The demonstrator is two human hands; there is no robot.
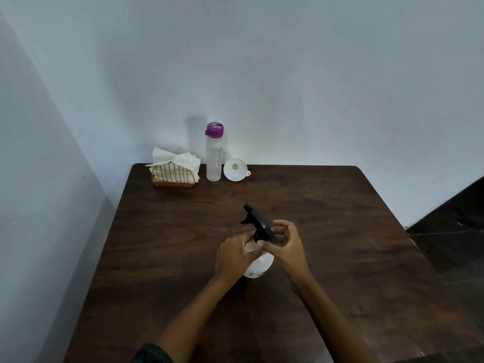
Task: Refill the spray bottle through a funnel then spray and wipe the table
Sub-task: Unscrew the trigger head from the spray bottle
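Two hands meet on one spray bottle near the middle of the table.

Spray bottle: white body, black trigger head. It stands on its base, long axis roughly upright, top leaning away from the person. The nozzle points toward the far edge and slightly toward the far left corner.

Left hand: fingers closed around the upper white body, gripping it just below the neck.

Right hand: fingers curled tight around the black collar under the trigger head.

Table: dark brown wood grain, rounded far corners, far edge set against a pale wall. Wide bare surface lies to the left and right of the bottle and between it and the far edge. The right side is the most open, with nothing standing on it.

Far-left corner, in a row along the far edge:
- Wire holder, gold, filled with white paper napkins that fan out above its rim.
- Tall clear bottle, upright, purple cap on, just to the right of the holder. Its contents look clear; the level cannot be told.
- White funnel, just beside the tall bottle, lying tipped so that its wide mouth faces the person, a small tab on its rim at the right. Nothing shows inside it.

All three stand well apart from the spray bottle.
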